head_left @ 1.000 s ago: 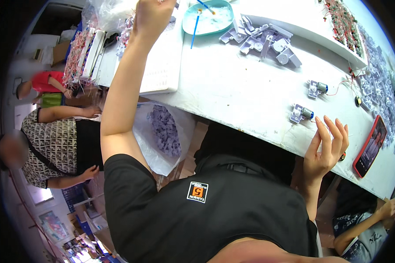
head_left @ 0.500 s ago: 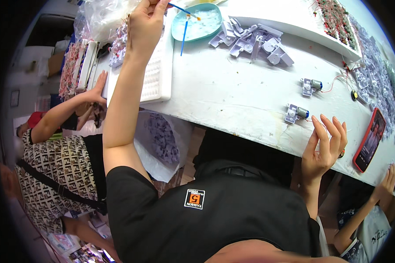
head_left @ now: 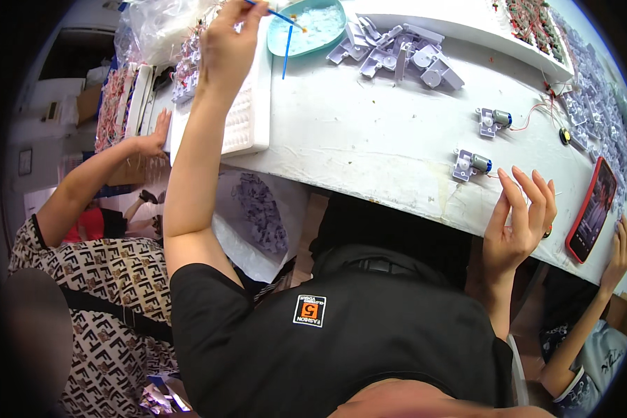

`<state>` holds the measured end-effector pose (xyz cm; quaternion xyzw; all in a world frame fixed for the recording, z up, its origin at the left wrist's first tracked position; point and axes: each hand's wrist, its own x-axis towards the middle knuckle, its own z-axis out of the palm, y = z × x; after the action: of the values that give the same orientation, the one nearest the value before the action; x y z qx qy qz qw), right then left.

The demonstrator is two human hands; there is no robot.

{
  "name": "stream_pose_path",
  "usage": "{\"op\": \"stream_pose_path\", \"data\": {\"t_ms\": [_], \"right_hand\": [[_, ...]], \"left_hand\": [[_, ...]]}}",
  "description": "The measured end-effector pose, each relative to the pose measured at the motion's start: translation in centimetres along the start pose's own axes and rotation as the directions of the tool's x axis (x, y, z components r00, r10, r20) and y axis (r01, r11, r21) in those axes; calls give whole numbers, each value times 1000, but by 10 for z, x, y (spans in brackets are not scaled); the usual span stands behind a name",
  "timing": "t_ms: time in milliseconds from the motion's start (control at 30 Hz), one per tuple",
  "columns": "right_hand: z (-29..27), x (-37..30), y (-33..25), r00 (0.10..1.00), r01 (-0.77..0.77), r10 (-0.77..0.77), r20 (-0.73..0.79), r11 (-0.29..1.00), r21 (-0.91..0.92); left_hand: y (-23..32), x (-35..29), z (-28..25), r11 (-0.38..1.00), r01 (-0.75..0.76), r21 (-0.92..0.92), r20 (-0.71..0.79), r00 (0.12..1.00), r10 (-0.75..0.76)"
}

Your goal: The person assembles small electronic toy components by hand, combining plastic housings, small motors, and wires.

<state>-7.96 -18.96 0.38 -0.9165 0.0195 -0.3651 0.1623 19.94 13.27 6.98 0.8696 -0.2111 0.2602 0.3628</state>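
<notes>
Held brush [head_left: 280, 14] shifted bodyward | axis slanting, bristles [head_left: 304, 30] rightward | left hand [head_left: 226, 47] pinching it; right hand [head_left: 517, 226] unclenched

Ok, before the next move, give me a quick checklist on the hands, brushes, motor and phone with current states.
1. Left hand holding a blue brush: ok.
2. That brush's tip over the teal dish: ok. Whether it touches the contents: cannot tell.
3. Second brush resting fully inside the dish: not ok, its handle sticks out past the rim.
4. Right hand open, with nothing seen in its grasp: ok.
5. Right hand touching the nearest motor: cannot tell, they are very close.
6. Phone side clear of other people: not ok, another person's hand is beside it.
</notes>
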Motion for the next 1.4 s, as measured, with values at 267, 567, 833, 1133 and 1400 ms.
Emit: {"op": "stream_pose_path", "data": {"t_ms": [267,567,833,1133,1400], "right_hand": [[-3,-1,-2,1000,4,-4,11,1000,11],[-6,1,-3,1000,-18,17,21,999,27],[-5,3,-2,999,-15,15,42,1000,14],[-4,1,1,999,-23,22,31,999,32],[-5,0,-1,999,-24,24,39,1000,11]], "left_hand": [[-10,-20,-14,971,-126,204,70,991,114],[-27,-17,-29,848,138,-511,-136,962,-239],[-38,-20,-24,720,267,-640,-69,914,-400],[7,-52,-19,948,-252,195,86,967,239],[15,-58,-35,919,-318,234,125,947,296]]}}
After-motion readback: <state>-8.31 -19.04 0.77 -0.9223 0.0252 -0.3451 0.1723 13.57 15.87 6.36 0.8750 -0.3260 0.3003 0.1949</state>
